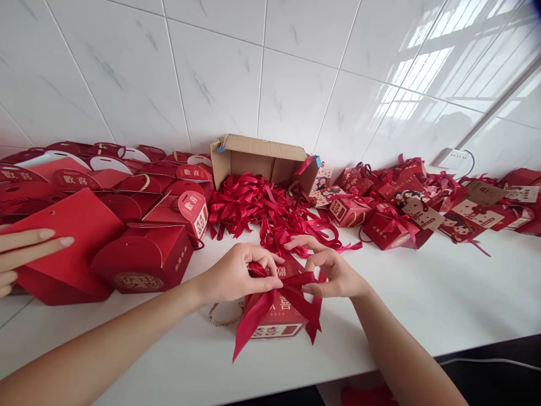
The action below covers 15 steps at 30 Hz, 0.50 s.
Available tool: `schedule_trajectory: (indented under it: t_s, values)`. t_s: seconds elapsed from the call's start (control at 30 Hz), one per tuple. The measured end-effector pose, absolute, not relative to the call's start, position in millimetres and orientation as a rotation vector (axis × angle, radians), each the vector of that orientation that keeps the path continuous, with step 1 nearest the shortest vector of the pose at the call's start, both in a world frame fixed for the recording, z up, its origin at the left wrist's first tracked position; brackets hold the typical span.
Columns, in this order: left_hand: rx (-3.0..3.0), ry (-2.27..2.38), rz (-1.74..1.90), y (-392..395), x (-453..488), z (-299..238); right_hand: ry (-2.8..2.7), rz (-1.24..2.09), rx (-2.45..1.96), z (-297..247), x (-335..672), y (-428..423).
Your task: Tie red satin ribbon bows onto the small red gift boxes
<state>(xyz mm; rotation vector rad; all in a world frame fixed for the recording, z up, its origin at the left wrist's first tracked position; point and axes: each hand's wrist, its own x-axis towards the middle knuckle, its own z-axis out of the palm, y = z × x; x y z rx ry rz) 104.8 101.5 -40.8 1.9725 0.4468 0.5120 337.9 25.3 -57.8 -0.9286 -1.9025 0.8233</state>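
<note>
A small red gift box (279, 313) with white and gold Chinese characters stands on the white table in front of me. Across its top lies a red satin ribbon (257, 316) shaped into a bow, its pointed tails hanging down the near side. My left hand (249, 270) pinches the bow's left loop between thumb and fingers. On the other side, my right hand (329, 270) holds the right loop with thumb and index finger, its other fingers curved. A twisted gold cord handle (226, 322) rests on the table at the box's left.
Behind the box, loose red ribbons (253, 203) spill from a tipped cardboard carton (262, 148). Untied red boxes (143, 259) crowd the left, where another person's hand (25, 254) touches one. Ribboned boxes with cards (389, 225) line the right. A power strip (452, 159) sits by the tiled wall.
</note>
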Motion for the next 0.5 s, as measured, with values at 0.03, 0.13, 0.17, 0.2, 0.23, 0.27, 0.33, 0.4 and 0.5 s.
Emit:
schedule_trajectory:
  t_s: [0.03,0.13,0.17,0.2,0.23,0.27,0.33,0.4,0.5]
  values:
    - [1.994,0.448,0.520,101,105,-40,-1.903,0.829,-0.924,-58,337,25]
    - [2.063,0.493,0.531,98,107,-37,-1.891,0.944,-0.880,-61,333,28]
    - [2.070,0.503,0.530,97,107,-35,-1.879,1.004,-0.852,-61,332,28]
    - [2.066,0.508,0.527,97,107,-33,-1.858,1.063,-0.821,-62,331,29]
    - [2.055,0.505,0.529,97,106,-31,-1.828,1.113,-0.796,-63,331,28]
    - [2.044,0.497,0.539,97,104,-29,-1.794,1.141,-0.782,-63,332,25]
    - [2.036,0.492,0.572,98,97,-26,-1.763,1.138,-0.800,-64,335,16]
    - [2.026,0.526,0.610,98,87,-23,-1.827,1.095,-0.888,-67,337,3]
    - [1.943,0.645,0.644,94,71,-21,-1.906,0.988,-1.129,-75,329,-17]
